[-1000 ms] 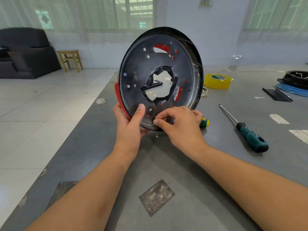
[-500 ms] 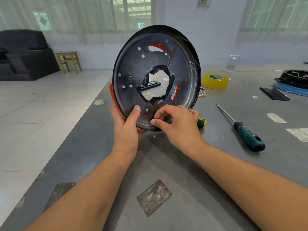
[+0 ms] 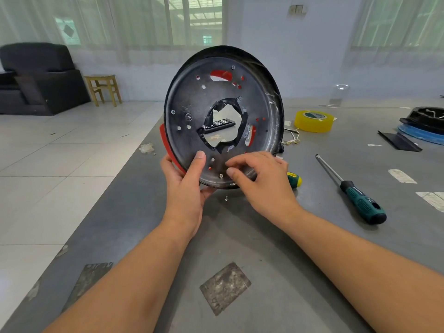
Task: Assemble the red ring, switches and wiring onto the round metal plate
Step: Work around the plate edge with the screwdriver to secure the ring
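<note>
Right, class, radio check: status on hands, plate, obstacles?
Left hand grips plate upright. Right hand open at screw. Loose screw underneath.

yellow tape roll far right on grey table | teal-handled screwdriver nearer on table | black sofa, wooden stool beyond table's left edge

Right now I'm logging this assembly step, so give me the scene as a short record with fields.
plate: round metal plate held upright on edge
ring: red ring behind the plate, showing at its left rim and through holes
left hand: left hand grips the plate's lower rim, thumb on its face
right hand: right hand, fingers loosely curled at a screw in the plate
tools: teal screwdriver and yellow tape roll on the grey table
</note>
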### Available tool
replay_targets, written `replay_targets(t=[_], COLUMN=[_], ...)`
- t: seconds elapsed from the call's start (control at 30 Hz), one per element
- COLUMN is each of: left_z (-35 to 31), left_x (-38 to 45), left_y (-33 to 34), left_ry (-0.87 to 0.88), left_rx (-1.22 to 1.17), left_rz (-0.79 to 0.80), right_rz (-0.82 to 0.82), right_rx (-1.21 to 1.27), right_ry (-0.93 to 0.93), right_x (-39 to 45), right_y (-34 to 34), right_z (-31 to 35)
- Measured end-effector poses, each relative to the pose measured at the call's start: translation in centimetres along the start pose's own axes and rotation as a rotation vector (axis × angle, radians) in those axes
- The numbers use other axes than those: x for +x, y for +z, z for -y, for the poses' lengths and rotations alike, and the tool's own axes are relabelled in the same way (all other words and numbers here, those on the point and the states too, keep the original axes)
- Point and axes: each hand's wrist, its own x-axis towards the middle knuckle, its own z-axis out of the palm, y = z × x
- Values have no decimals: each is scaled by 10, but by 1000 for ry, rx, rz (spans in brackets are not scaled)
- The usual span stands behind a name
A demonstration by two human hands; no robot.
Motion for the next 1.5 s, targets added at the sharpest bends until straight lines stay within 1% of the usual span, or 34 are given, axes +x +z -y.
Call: replay_targets(t=[0.1,0.13,0.17,0.2,0.27,0.37,0.4,0.47,0.6,0.67,0.83,0.9,0.97,1.03,1.2,1.37,1.5], left_z=[0,-1,-3,-5,-8,-11,-11,-11,-11,-11,-11,-12,-12,-12,-11,-10,-9], left_x=[4,5,7,8,10,13,14,16,17,19,22,22,23,24,26,26,28], left_y=[-2,-3,-4,-5,-8,-13,-13,-14,-16,-15,-17,-19,-20,-21,-24,-24,-24], left_ry=[-15,-21,-27,-31,-43,-64,-68,-67,-70,-82,-125,-134,-140,-141,-130,-127,-121], left_rx=[-23,-39,-57,-75,-97,-122,-137,-160,-171,-180,-209,-217,-231,-243,-251,-249,-246], left_rz=[-50,-70,-93,-117,-163,-197,-198,-196,-200,-215,-236,-222,-216,-217,-211,-224,-225], right_rz=[-166,-194,-184,-137,23,271,313,327,304,266,90,17,-27,-19,100,144,148], right_rx=[17,-20,-82,-165,-335,-478,-502,-529,-509,-478,-344,-253,-177,-130,-106,-131,-136], right_ry=[48,81,118,163,273,369,366,333,319,336,419,399,336,266,126,109,123], right_x=[5,7,9,10,9,4,3,2,5,5,9,11,12,11,5,3,4], right_y=[-12,-18,-23,-27,-30,-24,-22,-22,-23,-23,-25,-26,-28,-27,-24,-23,-24], right_z=[-11,-18,-26,-33,-44,-50,-51,-53,-54,-54,-57,-57,-53,-46,-34,-33,-34])
